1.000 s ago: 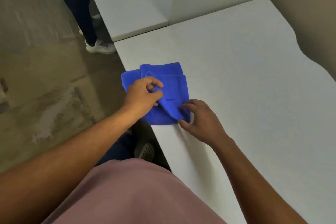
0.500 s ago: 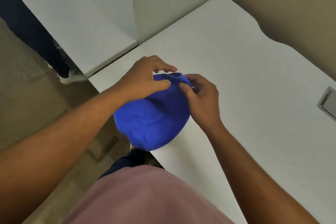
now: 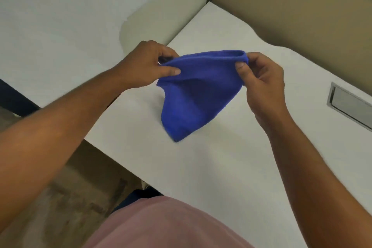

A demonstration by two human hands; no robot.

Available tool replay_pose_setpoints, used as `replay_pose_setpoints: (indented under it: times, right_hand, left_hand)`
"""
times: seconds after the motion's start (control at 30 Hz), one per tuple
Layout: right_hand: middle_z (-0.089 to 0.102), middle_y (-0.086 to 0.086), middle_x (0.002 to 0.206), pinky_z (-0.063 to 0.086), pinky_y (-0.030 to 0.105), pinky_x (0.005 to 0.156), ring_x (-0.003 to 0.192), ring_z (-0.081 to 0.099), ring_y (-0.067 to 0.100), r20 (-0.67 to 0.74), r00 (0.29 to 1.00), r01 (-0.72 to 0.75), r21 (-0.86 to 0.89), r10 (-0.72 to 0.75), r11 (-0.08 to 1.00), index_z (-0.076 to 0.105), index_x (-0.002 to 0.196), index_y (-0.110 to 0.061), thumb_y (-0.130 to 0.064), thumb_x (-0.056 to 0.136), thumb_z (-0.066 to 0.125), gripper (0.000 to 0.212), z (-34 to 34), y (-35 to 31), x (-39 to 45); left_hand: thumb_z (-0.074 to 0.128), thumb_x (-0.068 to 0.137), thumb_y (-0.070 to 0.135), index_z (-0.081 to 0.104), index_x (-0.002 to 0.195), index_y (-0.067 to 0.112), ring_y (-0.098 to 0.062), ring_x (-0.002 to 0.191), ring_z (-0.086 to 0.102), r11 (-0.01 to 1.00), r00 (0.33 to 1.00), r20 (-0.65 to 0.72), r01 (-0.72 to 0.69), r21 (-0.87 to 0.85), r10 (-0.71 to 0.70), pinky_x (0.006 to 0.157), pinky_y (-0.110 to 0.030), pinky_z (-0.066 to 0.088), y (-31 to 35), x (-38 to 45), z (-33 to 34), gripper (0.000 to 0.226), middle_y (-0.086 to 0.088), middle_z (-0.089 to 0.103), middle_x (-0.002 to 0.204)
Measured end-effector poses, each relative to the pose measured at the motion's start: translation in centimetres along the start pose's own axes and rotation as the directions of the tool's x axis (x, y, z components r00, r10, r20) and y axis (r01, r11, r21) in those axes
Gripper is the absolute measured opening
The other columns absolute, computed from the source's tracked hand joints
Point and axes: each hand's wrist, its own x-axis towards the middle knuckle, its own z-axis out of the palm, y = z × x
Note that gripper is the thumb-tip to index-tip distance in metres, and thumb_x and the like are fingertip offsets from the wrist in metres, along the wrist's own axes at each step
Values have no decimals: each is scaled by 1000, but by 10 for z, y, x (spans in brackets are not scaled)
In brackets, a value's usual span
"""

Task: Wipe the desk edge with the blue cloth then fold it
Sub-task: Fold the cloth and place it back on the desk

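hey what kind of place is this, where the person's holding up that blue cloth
Most likely an office with cubicle workstations. The white desk has a metal cable-port flap set into it, a tan partition wall runs behind it, and a low divider separates it from a matching neighbouring desk.

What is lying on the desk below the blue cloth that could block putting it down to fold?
Nothing visible. The left hand and right hand hold the blue cloth up by its top edge, and the desk beneath is bare. The metal cable hatch sits off to the right.
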Motion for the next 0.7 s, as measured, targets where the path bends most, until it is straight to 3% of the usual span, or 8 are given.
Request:
replay_pose_setpoints:
  times: [0.17,0.27,0.4,0.47,0.57,0.7]
  right_hand:
    - [78,-9,106,56,22,88,104,74,11,-160,974,157,-33,-161,987,74,113,-23,-16,104,65,14,-16,-29,2]
    - [75,-7,113,56,30,82,105,70,14,-191,962,170,-152,-197,974,74,112,-24,-13,103,66,16,-18,-28,-21]
    - [74,-18,92,49,18,66,73,64,6,-182,966,162,-141,-186,977,75,111,-33,-16,103,67,20,-19,-33,-33]
    - [73,-18,83,49,21,61,62,63,9,-190,960,185,-121,-206,975,76,110,-35,-22,102,67,17,-23,-45,-23]
    - [75,-13,84,51,30,57,59,65,13,-199,953,206,-122,-228,971,75,110,-34,-24,103,66,15,-30,-66,0]
    - [77,-12,81,53,28,55,56,66,14,-171,964,181,-133,-202,974,75,113,-22,-20,103,65,14,-37,-86,16]
  left_hand:
    - [74,100,18,79,117,16,6,86,65,955,952,-134,-257,145,277,79,-5,45,36,7,-38,18,20,68,94]
    - [74,98,14,78,119,8,-5,82,66,914,915,-142,-344,214,377,80,-10,51,40,-12,-49,22,6,71,98]
    - [74,98,14,78,119,11,-8,90,65,904,888,-194,-383,191,418,81,-11,52,44,-21,-59,22,6,72,100]
    - [75,97,23,78,118,18,-5,89,66,917,883,-250,-374,140,398,80,-14,53,51,-14,-67,22,9,72,99]
    - [75,98,34,74,115,28,8,87,68,936,889,-300,-348,51,347,78,-11,54,62,7,-82,18,17,72,98]
    - [76,98,28,75,115,28,-2,92,70,956,920,-281,-293,-23,275,86,-31,61,68,29,-95,17,10,75,101]
